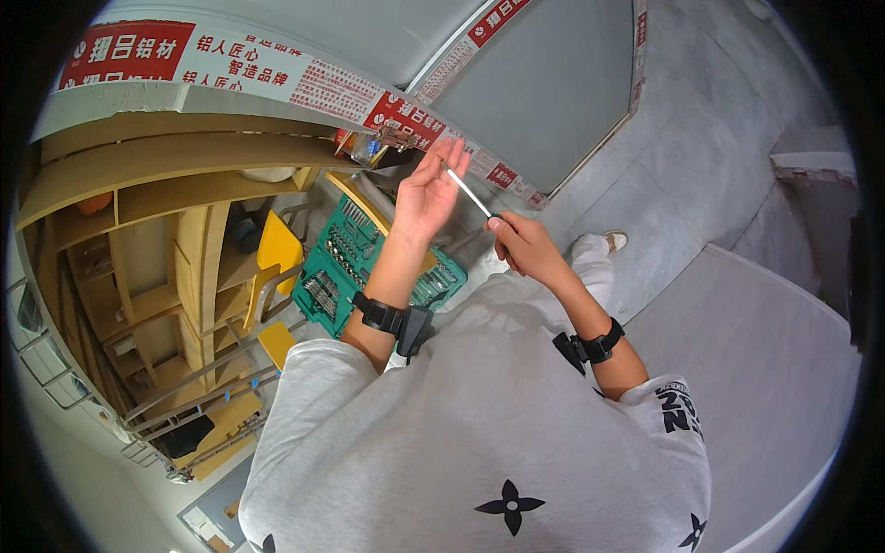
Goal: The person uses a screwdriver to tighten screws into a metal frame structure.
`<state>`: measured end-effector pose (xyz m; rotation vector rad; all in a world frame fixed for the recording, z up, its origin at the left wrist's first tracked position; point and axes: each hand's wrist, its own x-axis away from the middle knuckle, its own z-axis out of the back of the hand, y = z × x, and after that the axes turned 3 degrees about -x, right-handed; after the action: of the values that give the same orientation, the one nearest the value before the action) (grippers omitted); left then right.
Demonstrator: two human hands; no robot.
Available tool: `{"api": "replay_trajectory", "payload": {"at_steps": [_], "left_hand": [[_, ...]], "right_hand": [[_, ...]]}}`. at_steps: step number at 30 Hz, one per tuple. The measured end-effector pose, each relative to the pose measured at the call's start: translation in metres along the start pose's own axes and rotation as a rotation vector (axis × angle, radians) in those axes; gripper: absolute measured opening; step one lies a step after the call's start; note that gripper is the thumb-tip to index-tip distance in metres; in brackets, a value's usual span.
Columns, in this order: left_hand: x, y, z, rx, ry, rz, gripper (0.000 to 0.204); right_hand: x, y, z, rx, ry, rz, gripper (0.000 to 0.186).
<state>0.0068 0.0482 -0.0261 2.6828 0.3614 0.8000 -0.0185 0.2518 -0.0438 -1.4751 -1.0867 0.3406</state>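
My right hand grips the dark handle of a screwdriver, its long silver shaft angled up and left. My left hand is palm up with fingers stretched out beside the shaft's tip; whether the tip touches them I cannot tell. Just above and left of those fingers, a small metal fitting sits on the aluminium frame, which is covered in red-and-white printed film. Below my hands lies an open green tool case holding several sockets and tools.
Wooden shelving fills the left, with yellow seats beside the tool case. A grey panel in a film-covered frame is at the top. Grey tiled floor runs down the right, past a pale ledge and a pale board.
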Motion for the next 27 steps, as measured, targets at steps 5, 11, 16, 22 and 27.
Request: {"api": "replay_trajectory", "payload": {"at_steps": [5, 11, 16, 22, 27], "left_hand": [[0.0, 0.001, 0.015, 0.078, -0.134, 0.03, 0.034], [0.005, 0.008, 0.016, -0.161, -0.123, -0.011, 0.03], [0.009, 0.013, 0.012, -0.201, -0.22, -0.003, 0.03], [0.008, 0.013, 0.013, 0.043, -0.164, 0.002, 0.029], [0.01, 0.012, 0.011, 0.205, -0.219, 0.009, 0.029]], "right_hand": [[0.003, -0.007, 0.001, -0.009, -0.032, -0.027, 0.036], [0.007, -0.012, 0.002, -0.4, -0.216, -0.193, 0.04], [0.003, -0.022, 0.001, -0.616, -0.267, -0.233, 0.04], [-0.002, -0.025, -0.005, -0.892, -0.349, -0.332, 0.038], [-0.004, -0.028, -0.006, -0.96, -0.372, -0.385, 0.041]]}}
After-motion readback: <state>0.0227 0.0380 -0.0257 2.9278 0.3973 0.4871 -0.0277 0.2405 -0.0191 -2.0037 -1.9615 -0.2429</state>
